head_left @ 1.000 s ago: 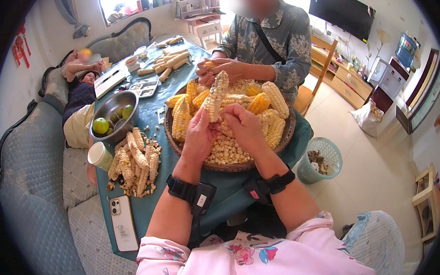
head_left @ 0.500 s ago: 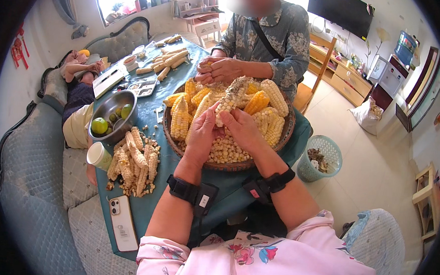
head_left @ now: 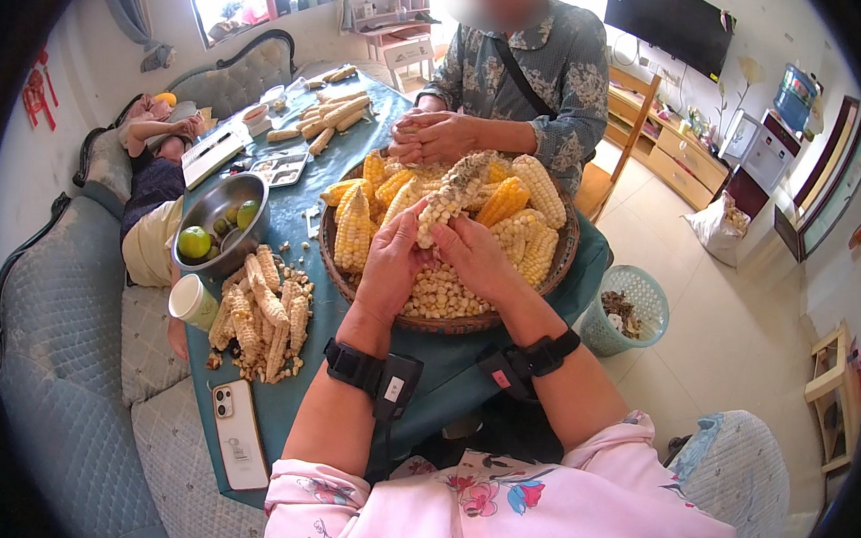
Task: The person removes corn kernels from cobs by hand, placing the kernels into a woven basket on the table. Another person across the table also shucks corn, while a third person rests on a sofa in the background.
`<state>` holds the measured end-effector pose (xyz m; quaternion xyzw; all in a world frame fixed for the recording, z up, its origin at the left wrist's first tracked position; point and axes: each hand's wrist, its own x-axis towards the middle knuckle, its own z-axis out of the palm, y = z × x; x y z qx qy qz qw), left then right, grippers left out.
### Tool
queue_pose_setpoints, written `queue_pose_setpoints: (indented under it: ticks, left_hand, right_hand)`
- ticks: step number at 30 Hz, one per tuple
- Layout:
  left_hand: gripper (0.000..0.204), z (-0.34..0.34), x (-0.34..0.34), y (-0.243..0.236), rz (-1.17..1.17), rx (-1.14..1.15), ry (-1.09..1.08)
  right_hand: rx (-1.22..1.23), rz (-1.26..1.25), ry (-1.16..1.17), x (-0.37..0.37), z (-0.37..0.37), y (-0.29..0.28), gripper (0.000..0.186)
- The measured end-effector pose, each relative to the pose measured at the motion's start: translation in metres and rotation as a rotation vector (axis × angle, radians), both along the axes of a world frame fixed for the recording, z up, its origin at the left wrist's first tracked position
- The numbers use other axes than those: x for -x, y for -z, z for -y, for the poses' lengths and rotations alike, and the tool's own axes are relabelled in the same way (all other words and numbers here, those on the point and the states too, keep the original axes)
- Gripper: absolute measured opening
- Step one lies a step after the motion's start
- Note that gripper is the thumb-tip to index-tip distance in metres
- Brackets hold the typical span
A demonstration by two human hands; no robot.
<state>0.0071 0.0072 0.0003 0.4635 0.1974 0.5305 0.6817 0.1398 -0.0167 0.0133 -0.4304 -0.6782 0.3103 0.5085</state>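
Between my two hands is a pale ear of corn point(head_left: 446, 204), its dry, partly greyish end pointing up and away from me. My left hand point(head_left: 392, 264) grips its near end from the left. My right hand point(head_left: 474, 259) closes on it from the right, thumb pressed on the kernels. Both hands are over a round woven basket point(head_left: 459, 323). Loose kernels point(head_left: 444, 294) fill its near part. Yellow ears point(head_left: 503, 202) and whitish ears point(head_left: 351, 238) lie around its far and side parts. My fingers hide the ear's near end.
Stripped cobs point(head_left: 268, 317) are heaped left, near a paper cup point(head_left: 193, 302), a phone point(head_left: 240, 434) and a metal bowl point(head_left: 221, 221) of green fruit. Opposite, a person's hands point(head_left: 435, 136) work over the basket's far rim. Another person lies on the sofa point(head_left: 66, 347). A bin point(head_left: 625, 308) stands right.
The corn ear in my hands has tilted and shifted slightly, while both hands keep their hold. Across the basket, the other person's hands have come closer together.
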Motion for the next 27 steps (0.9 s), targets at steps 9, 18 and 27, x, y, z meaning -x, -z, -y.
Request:
queue_pose_setpoints:
  ticks: [9,18,27]
  left_hand:
    - [0.04,0.005,-0.008,-0.006,0.044,0.048,-0.045]
    - [0.034,-0.007,0.0,0.011,-0.014,0.019,-0.005]
    - [0.027,-0.001,-0.002,0.001,0.034,0.084,0.026]
  right_hand:
    - [0.188,-0.27,-0.114,-0.002,-0.008,0.008,0.039]
    - [0.052,-0.073,0.085,0.002,-0.011,0.01,0.043]
    - [-0.056,0.126,0.142,0.001,-0.011,0.012,0.043]
